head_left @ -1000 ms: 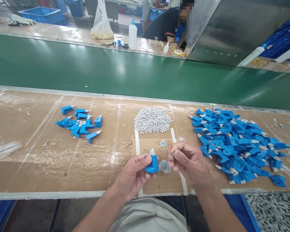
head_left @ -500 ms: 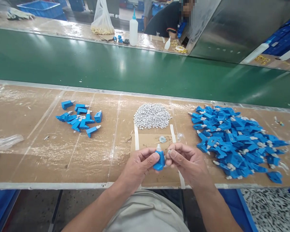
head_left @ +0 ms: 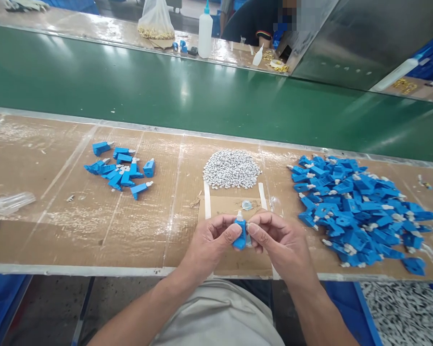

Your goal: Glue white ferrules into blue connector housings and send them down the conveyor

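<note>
Between the thumb and fingers of my left hand (head_left: pixel 216 236) is a blue plastic part (head_left: pixel 240 235) with a white tip pointing up. The thumb and fingertips of my right hand (head_left: pixel 279 239) are pinched together against the part's right side. What they hold is hidden; a small greyish piece showed there a moment ago. Beyond my hands lies a pile of small grey-white pieces (head_left: pixel 231 169). A large heap of similar blue parts with white tips (head_left: pixel 357 211) is on the right, and a smaller group of them (head_left: pixel 124 168) is on the left.
Just past my hands, a small round clear dish (head_left: pixel 247 205) sits on cardboard between white tape strips. A clear plastic container (head_left: pixel 12 203) lies far left. Behind the table runs a green belt (head_left: pixel 147 96); across it stand a white bottle (head_left: pixel 205 36) and a person in dark clothing.
My right fingertips have moved left and now touch the blue part's side; before, a small gap lay between them. The blue part has turned slightly. The whole view has shifted a little.
</note>
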`<control>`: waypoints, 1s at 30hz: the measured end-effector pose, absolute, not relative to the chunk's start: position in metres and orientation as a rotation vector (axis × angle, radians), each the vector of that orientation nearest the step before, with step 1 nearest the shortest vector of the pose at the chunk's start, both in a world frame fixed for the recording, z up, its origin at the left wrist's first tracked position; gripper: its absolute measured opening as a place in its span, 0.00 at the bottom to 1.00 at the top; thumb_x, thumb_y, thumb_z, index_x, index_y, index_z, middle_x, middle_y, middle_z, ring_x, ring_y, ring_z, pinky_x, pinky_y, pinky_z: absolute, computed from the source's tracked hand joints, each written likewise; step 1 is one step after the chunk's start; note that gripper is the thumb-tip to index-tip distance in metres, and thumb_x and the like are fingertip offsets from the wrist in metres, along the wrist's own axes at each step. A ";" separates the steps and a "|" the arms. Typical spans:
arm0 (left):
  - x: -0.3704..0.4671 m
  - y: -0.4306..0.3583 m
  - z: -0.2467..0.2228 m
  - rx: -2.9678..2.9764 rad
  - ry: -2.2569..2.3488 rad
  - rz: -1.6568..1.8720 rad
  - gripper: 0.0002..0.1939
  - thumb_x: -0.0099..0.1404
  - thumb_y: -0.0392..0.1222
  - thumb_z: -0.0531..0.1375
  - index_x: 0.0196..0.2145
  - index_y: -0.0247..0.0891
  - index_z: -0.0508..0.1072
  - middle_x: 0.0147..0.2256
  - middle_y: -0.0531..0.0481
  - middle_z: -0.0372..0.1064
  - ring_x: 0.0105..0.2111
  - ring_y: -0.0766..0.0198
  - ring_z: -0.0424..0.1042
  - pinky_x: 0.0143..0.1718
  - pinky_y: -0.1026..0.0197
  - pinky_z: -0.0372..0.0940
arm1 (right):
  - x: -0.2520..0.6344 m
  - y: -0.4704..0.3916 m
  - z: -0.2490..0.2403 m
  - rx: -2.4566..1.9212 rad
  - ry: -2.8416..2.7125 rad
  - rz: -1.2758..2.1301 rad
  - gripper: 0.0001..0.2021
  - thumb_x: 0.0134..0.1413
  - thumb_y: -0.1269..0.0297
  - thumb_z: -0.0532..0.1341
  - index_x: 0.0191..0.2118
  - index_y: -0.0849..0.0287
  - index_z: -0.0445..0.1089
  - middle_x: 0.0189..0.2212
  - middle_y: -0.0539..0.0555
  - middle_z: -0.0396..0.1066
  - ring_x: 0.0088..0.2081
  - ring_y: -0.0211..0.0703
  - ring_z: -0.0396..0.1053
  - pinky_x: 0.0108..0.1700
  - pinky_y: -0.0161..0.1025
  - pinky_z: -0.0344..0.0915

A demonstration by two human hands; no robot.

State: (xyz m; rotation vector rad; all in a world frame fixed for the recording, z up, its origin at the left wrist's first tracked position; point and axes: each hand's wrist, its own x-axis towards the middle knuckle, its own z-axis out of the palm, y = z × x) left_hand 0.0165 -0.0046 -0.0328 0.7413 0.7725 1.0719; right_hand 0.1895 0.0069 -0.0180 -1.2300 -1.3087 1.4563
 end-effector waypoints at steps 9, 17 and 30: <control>0.016 -0.001 -0.033 0.795 0.834 1.102 0.16 0.65 0.51 0.66 0.37 0.32 0.79 0.27 0.50 0.70 0.27 0.68 0.66 0.31 0.65 0.63 | 0.185 0.007 -0.022 -1.270 -1.324 1.382 0.08 0.59 0.59 0.69 0.34 0.58 0.77 0.26 0.49 0.71 0.25 0.34 0.64 0.25 0.30 0.65; 0.011 0.004 -0.026 0.792 0.657 1.008 0.14 0.68 0.49 0.64 0.35 0.33 0.75 0.27 0.51 0.69 0.26 0.69 0.66 0.30 0.65 0.62 | 0.187 0.016 -0.016 -1.100 -0.907 1.779 0.15 0.46 0.58 0.76 0.40 0.55 0.80 0.19 0.46 0.64 0.17 0.31 0.58 0.13 0.26 0.55; -0.011 0.012 0.001 1.154 0.867 0.889 0.14 0.70 0.51 0.61 0.39 0.36 0.76 0.30 0.49 0.72 0.29 0.65 0.69 0.32 0.62 0.64 | 0.198 0.013 -0.015 -1.081 -1.058 1.771 0.21 0.49 0.54 0.74 0.49 0.53 0.79 0.30 0.49 0.69 0.19 0.30 0.59 0.15 0.29 0.60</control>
